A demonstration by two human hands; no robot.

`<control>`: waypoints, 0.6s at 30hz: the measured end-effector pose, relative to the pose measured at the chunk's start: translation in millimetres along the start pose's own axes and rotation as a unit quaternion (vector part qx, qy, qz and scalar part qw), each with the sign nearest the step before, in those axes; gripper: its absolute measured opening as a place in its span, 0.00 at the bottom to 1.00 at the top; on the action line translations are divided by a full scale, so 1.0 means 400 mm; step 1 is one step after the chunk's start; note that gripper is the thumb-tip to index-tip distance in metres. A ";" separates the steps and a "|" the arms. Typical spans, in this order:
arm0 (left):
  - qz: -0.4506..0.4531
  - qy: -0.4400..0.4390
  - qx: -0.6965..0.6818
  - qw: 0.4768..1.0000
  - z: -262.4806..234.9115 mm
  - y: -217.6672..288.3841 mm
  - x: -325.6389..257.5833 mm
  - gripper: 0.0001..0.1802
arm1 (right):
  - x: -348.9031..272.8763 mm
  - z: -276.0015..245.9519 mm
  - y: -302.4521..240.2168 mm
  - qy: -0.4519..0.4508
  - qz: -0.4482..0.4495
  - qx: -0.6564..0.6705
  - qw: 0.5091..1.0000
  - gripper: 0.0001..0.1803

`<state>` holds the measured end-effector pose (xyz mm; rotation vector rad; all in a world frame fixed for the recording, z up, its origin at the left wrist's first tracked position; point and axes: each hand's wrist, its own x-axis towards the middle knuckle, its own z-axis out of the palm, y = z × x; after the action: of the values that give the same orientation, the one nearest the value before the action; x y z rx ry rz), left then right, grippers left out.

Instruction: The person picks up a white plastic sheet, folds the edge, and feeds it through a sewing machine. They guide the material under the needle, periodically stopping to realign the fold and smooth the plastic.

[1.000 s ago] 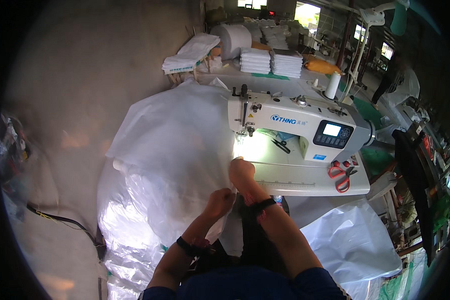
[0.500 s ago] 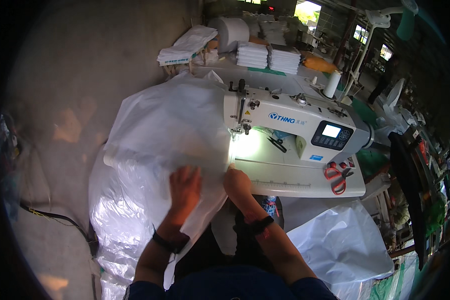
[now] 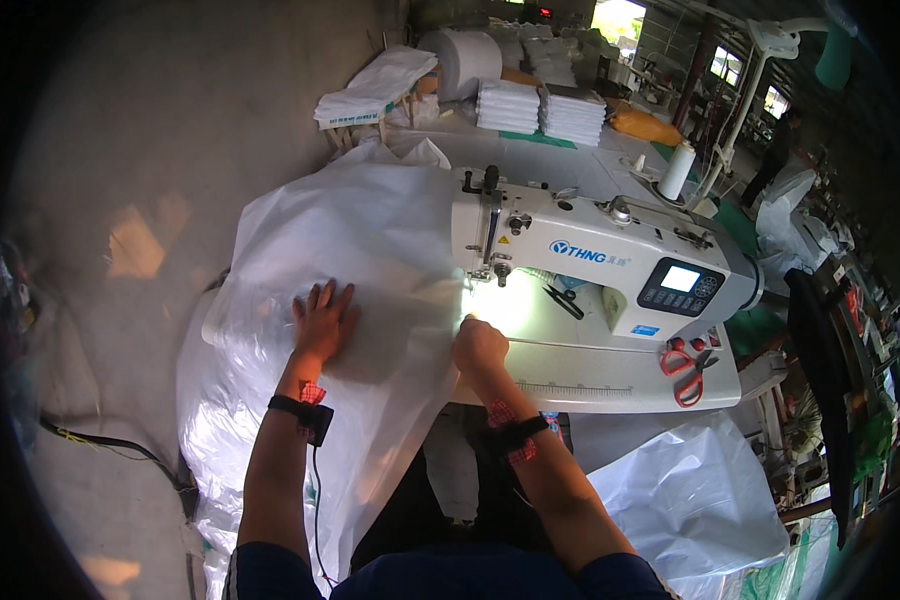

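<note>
A large white plastic sheet (image 3: 370, 225) drapes over the left side of a white sewing machine (image 3: 540, 220) and hangs toward me. Its right edge runs under the machine's lit needle area. My left hand (image 3: 322, 325) lies flat on the sheet with its fingers spread. Close in front of the needle, my right hand (image 3: 480, 346) is curled, with thumb and fingers pressed together on the sheet's edge. The fingertips partly vanish in the glare of the lamp. Black snips (image 3: 564, 302) lie on the machine bed, right of the needle.
Red-handled scissors (image 3: 684, 372) rest at the bed's right end. Another white sheet (image 3: 695, 500) hangs below right. Behind the machine stand a thread spool (image 3: 676, 172), stacks of folded white sheets (image 3: 508, 106) and a big white roll (image 3: 464, 64). A dark cable (image 3: 120, 434) lies at the left.
My left hand has moved left and farther from me, and its fingers have spread flat on the sheet. My right hand stays by the needle. The whole view has shifted slightly.
</note>
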<state>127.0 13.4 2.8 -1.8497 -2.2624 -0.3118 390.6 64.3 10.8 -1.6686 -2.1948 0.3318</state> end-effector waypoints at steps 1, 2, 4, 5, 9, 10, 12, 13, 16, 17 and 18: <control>0.009 0.015 0.005 1.000 0.003 0.002 0.011 0.27 | 0.006 0.006 0.003 0.006 0.005 -0.002 1.000 0.10; 0.009 0.014 0.004 1.000 0.010 0.002 0.022 0.27 | 0.011 0.012 0.006 0.012 0.011 -0.004 1.000 0.09; 0.017 0.041 0.001 0.999 0.026 -0.005 0.039 0.26 | 0.017 0.012 0.004 0.010 0.004 -0.008 1.000 0.09; 0.016 0.041 0.001 0.999 0.032 -0.009 0.045 0.26 | 0.019 0.012 0.004 0.009 -0.002 -0.011 1.000 0.09; 0.003 0.039 -0.008 0.999 0.042 -0.010 0.066 0.26 | 0.023 0.014 0.011 0.018 -0.019 -0.016 1.000 0.09; -0.004 0.036 -0.006 0.999 0.043 -0.008 0.070 0.26 | 0.022 0.018 0.015 0.025 -0.025 -0.021 0.999 0.09; 0.000 0.062 -0.017 0.998 0.038 -0.004 0.075 0.26 | 0.023 0.022 0.020 0.031 -0.032 -0.027 0.999 0.09; 0.005 0.090 -0.028 0.996 0.034 -0.002 0.078 0.26 | 0.023 0.021 0.024 0.045 -0.044 -0.029 0.998 0.09; 0.042 0.112 -0.049 0.992 0.039 -0.015 0.094 0.27 | 0.026 0.010 0.034 0.044 -0.085 -0.037 0.995 0.09; 0.041 0.112 -0.048 0.992 0.040 -0.020 0.101 0.27 | 0.029 0.006 0.036 0.030 -0.115 -0.044 0.992 0.09; 0.048 0.115 -0.033 0.992 0.042 -0.022 0.112 0.27 | 0.034 0.009 0.039 0.032 -0.115 -0.044 0.992 0.09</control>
<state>109.1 58.6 -0.7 -1.8410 -2.0252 -0.5600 399.7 81.8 3.2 -1.4274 -2.3539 0.1203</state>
